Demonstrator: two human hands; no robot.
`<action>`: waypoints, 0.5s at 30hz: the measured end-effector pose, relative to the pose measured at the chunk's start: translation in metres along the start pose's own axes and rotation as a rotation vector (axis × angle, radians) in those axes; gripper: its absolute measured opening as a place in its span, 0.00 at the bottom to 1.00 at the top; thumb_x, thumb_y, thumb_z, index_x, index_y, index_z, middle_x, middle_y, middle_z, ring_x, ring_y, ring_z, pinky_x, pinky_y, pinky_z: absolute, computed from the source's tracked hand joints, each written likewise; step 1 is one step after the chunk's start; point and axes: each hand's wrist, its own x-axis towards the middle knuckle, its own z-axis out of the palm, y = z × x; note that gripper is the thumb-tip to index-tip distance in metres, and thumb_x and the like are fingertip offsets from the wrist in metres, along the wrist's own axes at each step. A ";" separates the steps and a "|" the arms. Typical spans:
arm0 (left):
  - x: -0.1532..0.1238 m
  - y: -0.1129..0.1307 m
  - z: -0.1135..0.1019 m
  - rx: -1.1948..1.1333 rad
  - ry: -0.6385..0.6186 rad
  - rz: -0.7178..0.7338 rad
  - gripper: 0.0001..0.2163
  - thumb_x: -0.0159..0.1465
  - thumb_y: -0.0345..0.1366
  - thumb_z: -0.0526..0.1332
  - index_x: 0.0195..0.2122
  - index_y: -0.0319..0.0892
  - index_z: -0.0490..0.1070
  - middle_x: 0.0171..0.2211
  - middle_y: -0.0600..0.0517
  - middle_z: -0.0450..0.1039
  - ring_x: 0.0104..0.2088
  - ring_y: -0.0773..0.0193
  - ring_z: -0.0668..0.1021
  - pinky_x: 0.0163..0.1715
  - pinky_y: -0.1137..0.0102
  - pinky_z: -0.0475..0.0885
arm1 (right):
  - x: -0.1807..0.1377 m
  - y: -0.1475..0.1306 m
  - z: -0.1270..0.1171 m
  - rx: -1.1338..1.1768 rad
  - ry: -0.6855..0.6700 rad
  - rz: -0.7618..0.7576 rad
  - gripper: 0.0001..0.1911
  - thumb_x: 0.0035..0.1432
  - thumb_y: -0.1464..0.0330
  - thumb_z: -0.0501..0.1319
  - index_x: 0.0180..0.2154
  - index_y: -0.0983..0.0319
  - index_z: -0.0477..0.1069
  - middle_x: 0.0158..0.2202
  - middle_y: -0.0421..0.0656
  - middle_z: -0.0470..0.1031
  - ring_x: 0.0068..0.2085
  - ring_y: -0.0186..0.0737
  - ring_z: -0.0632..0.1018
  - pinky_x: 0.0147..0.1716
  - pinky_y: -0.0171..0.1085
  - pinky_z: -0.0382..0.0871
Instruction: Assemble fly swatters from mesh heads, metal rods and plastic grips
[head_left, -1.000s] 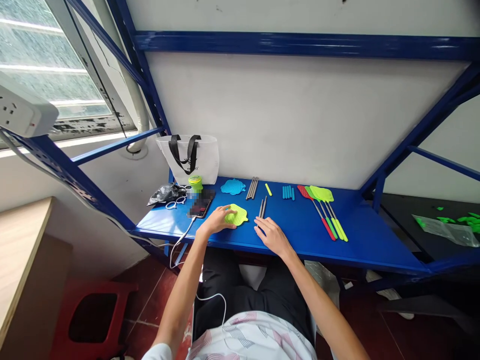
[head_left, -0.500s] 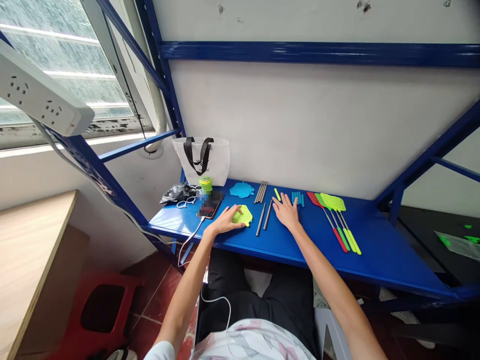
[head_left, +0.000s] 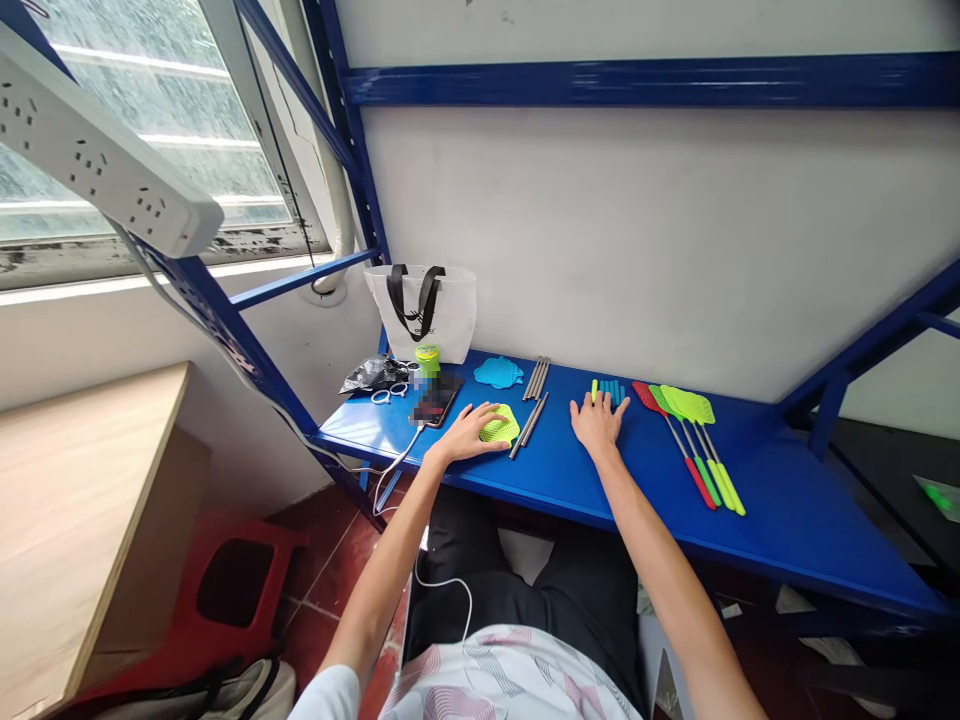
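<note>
Beneath the spread fingers of my left hand lies a yellow-green fly swatter head, with my thumb at its near edge. My right hand rests on the table, fingers apart, its tips around a short yellow-green handle. Several short blue handles lie side by side just right of that handle. Between my hands, two metal rods lie together at a slant. Behind them is a group of several more rods. A blue swatter head stack sits farther back on the left.
Assembled fly swatters, red, green and yellow-green, lie to the right on the blue table. At left are a phone on a white cable, scissors, a black plastic bag, a green tub and a white tote bag.
My right hand brought the yellow-green handle rightward beside the blue ones. The two near rods now lie close together instead of apart. My left hand stays at the swatter head; the view shifted slightly.
</note>
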 end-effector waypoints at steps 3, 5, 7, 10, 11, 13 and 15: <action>0.000 -0.002 0.001 -0.013 0.012 0.017 0.31 0.71 0.65 0.66 0.68 0.56 0.75 0.80 0.50 0.61 0.80 0.43 0.61 0.82 0.42 0.42 | 0.001 -0.001 0.001 0.058 0.011 -0.044 0.37 0.80 0.58 0.42 0.69 0.76 0.74 0.69 0.70 0.73 0.73 0.70 0.69 0.78 0.72 0.34; 0.001 -0.004 0.001 -0.019 0.042 0.024 0.31 0.71 0.65 0.67 0.69 0.56 0.75 0.80 0.48 0.61 0.79 0.42 0.64 0.81 0.42 0.46 | -0.001 -0.001 0.000 0.107 0.003 -0.072 0.35 0.79 0.60 0.43 0.68 0.76 0.75 0.68 0.69 0.75 0.73 0.68 0.70 0.78 0.69 0.41; 0.001 -0.007 0.002 -0.016 0.090 0.026 0.31 0.71 0.64 0.68 0.69 0.56 0.75 0.80 0.46 0.59 0.78 0.41 0.64 0.80 0.44 0.53 | -0.006 -0.001 -0.003 0.155 -0.011 -0.086 0.34 0.78 0.62 0.44 0.68 0.75 0.75 0.69 0.68 0.75 0.74 0.67 0.70 0.77 0.67 0.51; 0.001 -0.011 0.004 -0.015 0.149 0.031 0.31 0.69 0.63 0.70 0.69 0.55 0.77 0.80 0.44 0.57 0.80 0.39 0.61 0.78 0.46 0.61 | -0.025 0.001 -0.007 0.205 -0.015 -0.096 0.33 0.78 0.63 0.45 0.67 0.74 0.76 0.69 0.66 0.75 0.75 0.65 0.70 0.70 0.60 0.69; 0.001 -0.012 0.004 -0.021 0.160 0.028 0.32 0.69 0.63 0.70 0.69 0.55 0.76 0.80 0.44 0.57 0.79 0.39 0.61 0.78 0.46 0.61 | -0.034 0.002 -0.009 0.215 -0.010 -0.106 0.32 0.78 0.63 0.46 0.67 0.72 0.77 0.69 0.65 0.76 0.75 0.65 0.70 0.68 0.58 0.73; 0.001 -0.013 0.005 -0.028 0.178 0.011 0.34 0.68 0.64 0.71 0.71 0.56 0.75 0.77 0.42 0.60 0.78 0.39 0.63 0.77 0.46 0.63 | -0.056 0.005 -0.013 0.235 0.014 -0.154 0.30 0.79 0.63 0.46 0.65 0.69 0.79 0.68 0.61 0.77 0.74 0.63 0.71 0.65 0.56 0.77; 0.001 -0.013 0.005 -0.017 0.178 -0.011 0.34 0.68 0.64 0.70 0.70 0.54 0.75 0.76 0.41 0.62 0.76 0.39 0.65 0.76 0.46 0.64 | -0.079 0.007 -0.018 0.270 0.044 -0.223 0.29 0.80 0.62 0.47 0.64 0.65 0.81 0.68 0.58 0.78 0.74 0.59 0.72 0.67 0.55 0.76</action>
